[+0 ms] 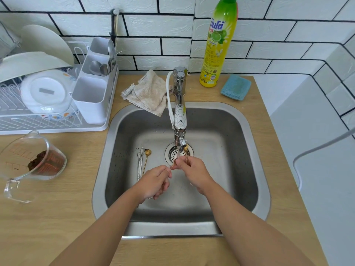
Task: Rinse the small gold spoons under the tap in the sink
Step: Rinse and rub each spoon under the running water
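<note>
The head view shows the right hand (194, 172) pinching the stem of a gold spoon (186, 153), its long axis running up and away from the fingers so the bowl sits just under the tap (179, 120) spout, over the drain (173, 153). The left hand (155, 181), fingers curled, seems to pinch a second thin gold stem near the right fingertips, though blur hides it. Another gold spoon (146, 160) lies on the sink (249, 150) floor beside silver spoons (140, 162), nearer the left hand, stem pointing toward the person.
</note>
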Tool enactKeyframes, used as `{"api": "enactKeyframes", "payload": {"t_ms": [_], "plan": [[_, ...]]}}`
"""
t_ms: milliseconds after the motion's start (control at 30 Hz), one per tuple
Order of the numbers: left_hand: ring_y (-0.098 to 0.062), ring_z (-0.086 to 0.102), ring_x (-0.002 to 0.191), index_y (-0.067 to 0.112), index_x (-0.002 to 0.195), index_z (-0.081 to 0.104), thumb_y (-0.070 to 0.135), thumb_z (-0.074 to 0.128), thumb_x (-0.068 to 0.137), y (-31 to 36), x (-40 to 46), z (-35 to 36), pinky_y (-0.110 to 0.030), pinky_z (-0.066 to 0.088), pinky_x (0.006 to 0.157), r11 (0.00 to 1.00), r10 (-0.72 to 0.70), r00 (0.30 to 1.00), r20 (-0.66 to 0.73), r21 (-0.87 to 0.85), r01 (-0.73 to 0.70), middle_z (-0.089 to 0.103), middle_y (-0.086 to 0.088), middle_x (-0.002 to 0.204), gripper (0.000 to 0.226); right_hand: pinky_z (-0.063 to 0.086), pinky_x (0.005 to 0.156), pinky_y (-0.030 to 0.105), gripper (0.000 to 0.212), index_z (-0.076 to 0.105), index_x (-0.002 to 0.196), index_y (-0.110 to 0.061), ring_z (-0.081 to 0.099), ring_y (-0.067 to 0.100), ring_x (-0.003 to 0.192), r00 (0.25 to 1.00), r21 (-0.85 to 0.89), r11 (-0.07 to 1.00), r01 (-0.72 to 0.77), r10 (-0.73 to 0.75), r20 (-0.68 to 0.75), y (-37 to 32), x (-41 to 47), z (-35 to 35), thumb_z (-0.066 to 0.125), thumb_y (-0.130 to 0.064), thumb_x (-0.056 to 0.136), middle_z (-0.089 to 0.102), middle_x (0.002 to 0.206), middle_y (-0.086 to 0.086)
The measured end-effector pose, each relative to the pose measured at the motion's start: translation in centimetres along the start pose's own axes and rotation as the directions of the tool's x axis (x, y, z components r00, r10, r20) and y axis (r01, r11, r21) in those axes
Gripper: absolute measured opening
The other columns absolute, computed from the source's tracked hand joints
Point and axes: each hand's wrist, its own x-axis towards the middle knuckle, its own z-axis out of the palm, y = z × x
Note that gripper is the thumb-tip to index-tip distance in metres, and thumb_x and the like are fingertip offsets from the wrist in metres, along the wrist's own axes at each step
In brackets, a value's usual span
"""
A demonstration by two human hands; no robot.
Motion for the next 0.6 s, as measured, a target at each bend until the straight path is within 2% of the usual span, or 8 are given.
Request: {"api": "enactKeyframes", "payload": {"t_ms": [100,133,233,300,400,467,533,600], "plan": [[-0.016,0.034,0.038,0.018,0.088,0.055,0.029,0.037,0.105,-0.03,-0.02,-0.04,-0.022,0.031,0.037,0.999,-0.005,1.0,0.01,-0.051,0.006,0.051,-0.004,0.058,0.027,0.049,0.077,0.008,0.003,0.075,0.093,-0.019,0.069,0.001,0.079,1.0,0.037,0.999,0.007,-0.008,0.02,-0.14,-0.19,0.07,0.074,-0.022,0.094,0.072,0.072,-0.013],[-0.016,0.033,0.039,0.018,0.087,0.055,0.029,0.037,0.105,0.0,-0.01,0.04,-0.021,0.03,0.037,0.998,-0.008,1.0,0.023,-0.061,0.01,0.049,-0.003,0.058,0.027,0.049,0.075,0.007,0.006,0.074,0.092,-0.019,0.069,0.002,0.077,1.0,0.043,0.999,0.01,-0.01,0.005,-0.11,-0.19,0.07,0.076,-0.025,0.092,0.073,0.072,-0.012],[-0.015,0.031,0.038,0.017,0.087,0.053,0.025,0.036,0.104,0.14,0.06,0.24,-0.019,0.027,0.038,0.996,-0.023,0.999,0.039,-0.09,0.027,0.046,-0.003,0.057,0.026,0.046,0.071,0.003,0.014,0.075,0.086,-0.021,0.076,0.003,0.089,1.0,0.045,0.999,-0.005,0.005,-0.008,-0.39,-0.17,0.07,0.068,-0.024,0.097,0.081,0.089,-0.005],[-0.013,0.029,0.037,0.014,0.088,0.052,0.024,0.035,0.105,0.22,0.11,0.2,-0.018,0.026,0.037,0.992,-0.039,0.998,0.039,-0.117,0.043,0.045,-0.003,0.056,0.026,0.046,0.072,0.003,0.017,0.078,0.084,-0.022,0.075,0.003,0.09,1.0,0.04,0.999,-0.009,0.008,0.006,-0.3,-0.14,0.11,0.066,-0.019,0.097,0.08,0.088,-0.006],[-0.012,0.028,0.037,0.016,0.088,0.051,0.026,0.036,0.106,0.29,0.01,0.15,-0.016,0.026,0.037,0.988,-0.053,0.997,0.056,-0.142,0.06,0.045,-0.002,0.056,0.026,0.048,0.074,0.008,0.006,0.077,0.089,-0.02,0.07,0.002,0.079,1.0,0.048,0.999,0.001,0.0,-0.01,-0.34,-0.34,0.05,0.074,-0.025,0.093,0.076,0.077,-0.008],[-0.012,0.028,0.036,0.016,0.087,0.051,0.025,0.036,0.105,0.31,-0.08,0.2,-0.016,0.026,0.037,0.988,-0.057,0.996,0.071,-0.142,0.066,0.045,-0.002,0.056,0.025,0.047,0.075,0.012,0.014,0.075,0.088,-0.02,0.074,0.002,0.086,1.0,0.028,1.0,-0.001,0.002,-0.026,-0.49,-0.39,0.11,0.071,-0.031,0.095,0.081,0.085,-0.007],[-0.012,0.027,0.036,0.015,0.088,0.051,0.022,0.035,0.105,0.36,-0.14,0.16,-0.016,0.025,0.037,0.987,-0.062,0.995,0.072,-0.144,0.072,0.045,-0.002,0.056,0.025,0.046,0.075,0.008,0.016,0.075,0.086,-0.022,0.075,0.003,0.094,1.0,0.015,1.0,-0.012,0.012,-0.003,-0.46,-0.27,0.14,0.065,-0.025,0.099,0.082,0.092,-0.006],[-0.012,0.026,0.036,0.015,0.088,0.05,0.023,0.035,0.105,0.46,-0.2,0.05,-0.016,0.024,0.037,0.985,-0.068,0.995,0.07,-0.153,0.078,0.045,-0.002,0.056,0.024,0.045,0.074,0.003,0.012,0.075,0.089,-0.022,0.074,0.002,0.095,1.0,0.022,1.0,-0.013,0.012,0.006,-0.6,-0.4,0.13,0.067,-0.019,0.097,0.082,0.093,-0.005]]}}
